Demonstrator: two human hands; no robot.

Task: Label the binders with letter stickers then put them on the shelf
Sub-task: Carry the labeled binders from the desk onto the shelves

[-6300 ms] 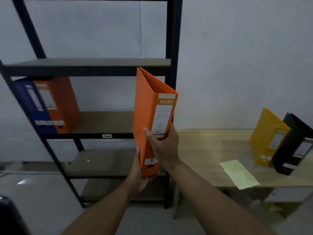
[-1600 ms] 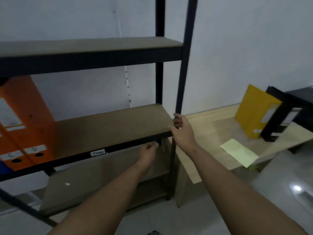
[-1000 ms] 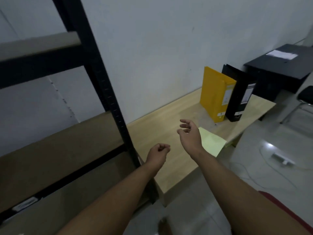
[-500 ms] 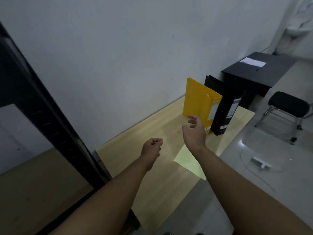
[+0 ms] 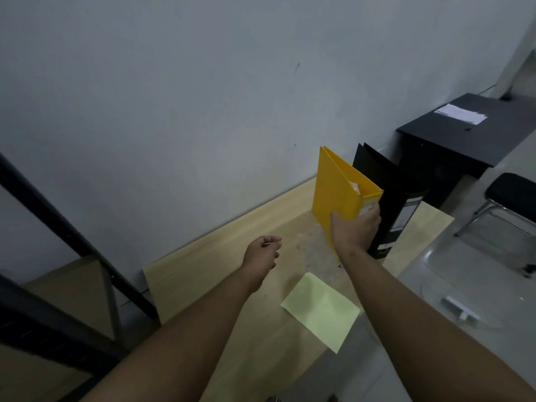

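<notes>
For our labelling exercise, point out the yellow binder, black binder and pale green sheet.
yellow binder [image 5: 333, 192], head view, broad side cover.
black binder [image 5: 406, 216], head view, spine label.
pale green sheet [image 5: 320, 310], head view, its middle.

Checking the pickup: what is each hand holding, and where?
The right hand grips the yellow binder round its spine; the left hand, curled, holds nothing visible.

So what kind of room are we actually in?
Most likely a small office or filing room. A yellow binder and a black binder are on a wooden desk against the wall, a black metal shelving rack sits to the left, and a black chair is on the right.
</notes>
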